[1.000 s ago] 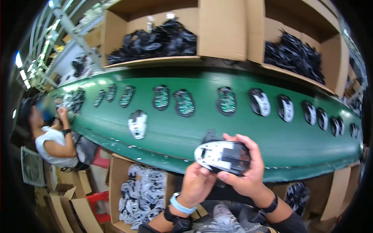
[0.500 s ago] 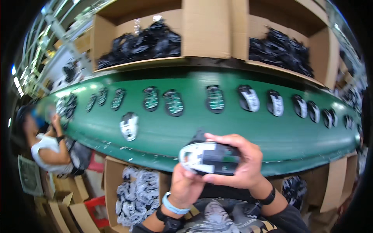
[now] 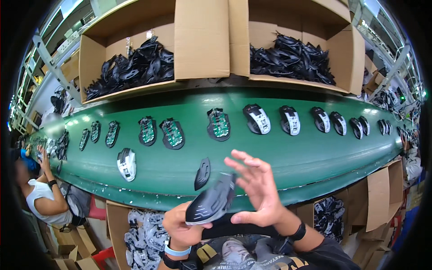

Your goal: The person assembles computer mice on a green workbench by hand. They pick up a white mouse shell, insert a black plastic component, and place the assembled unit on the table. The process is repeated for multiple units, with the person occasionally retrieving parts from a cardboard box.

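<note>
My left hand point(image 3: 179, 227) grips a half-built computer mouse point(image 3: 210, 200), tilted so that its black side with grey stripes shows. Just right of it, my right hand point(image 3: 261, 193) is raised with fingers spread and nothing in it. On the green belt point(image 3: 288, 166), slightly beyond the mouse, lies a loose black curved side piece point(image 3: 203, 174). A white-topped mouse point(image 3: 127, 164) sits farther left. Mouse bases with bare green circuit boards point(image 3: 219, 124) lie across the belt, and several black-and-white mice point(image 3: 258, 119) continue the row to the right.
Beyond the belt stand two cardboard boxes of black plastic parts point(image 3: 135, 67) point(image 3: 292, 58). Below the near edge are a carton of grey parts point(image 3: 146, 234) and another of dark parts point(image 3: 330, 218). A co-worker point(image 3: 45, 198) sits at the far left.
My right hand has let go of the mouse and opened. The mouse has turned in my left hand, showing its black side. My view has shifted, so the scene sits farther left.
</note>
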`<action>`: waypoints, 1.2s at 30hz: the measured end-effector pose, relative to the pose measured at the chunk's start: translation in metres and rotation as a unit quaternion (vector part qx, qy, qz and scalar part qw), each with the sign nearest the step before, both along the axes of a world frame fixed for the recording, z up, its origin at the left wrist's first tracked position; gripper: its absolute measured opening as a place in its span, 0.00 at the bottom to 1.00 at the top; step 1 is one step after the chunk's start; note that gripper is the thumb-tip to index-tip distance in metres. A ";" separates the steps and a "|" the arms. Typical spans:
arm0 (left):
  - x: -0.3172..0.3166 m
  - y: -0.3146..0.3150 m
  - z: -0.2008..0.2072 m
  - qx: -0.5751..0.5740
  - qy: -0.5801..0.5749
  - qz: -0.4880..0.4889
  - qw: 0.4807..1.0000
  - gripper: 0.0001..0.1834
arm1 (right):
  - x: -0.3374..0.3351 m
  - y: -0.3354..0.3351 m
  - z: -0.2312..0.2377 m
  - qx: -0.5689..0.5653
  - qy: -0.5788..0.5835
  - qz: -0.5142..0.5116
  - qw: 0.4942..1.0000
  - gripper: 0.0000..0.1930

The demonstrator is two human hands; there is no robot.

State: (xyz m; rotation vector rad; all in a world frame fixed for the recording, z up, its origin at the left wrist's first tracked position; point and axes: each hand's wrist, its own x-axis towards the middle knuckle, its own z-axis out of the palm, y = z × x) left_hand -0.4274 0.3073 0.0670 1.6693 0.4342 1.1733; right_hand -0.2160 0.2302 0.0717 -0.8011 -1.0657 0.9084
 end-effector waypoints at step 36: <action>0.016 0.057 -0.056 0.185 0.360 0.158 0.901 0.25 | 0.063 0.186 -0.030 -0.179 -0.463 -0.228 0.838 0.27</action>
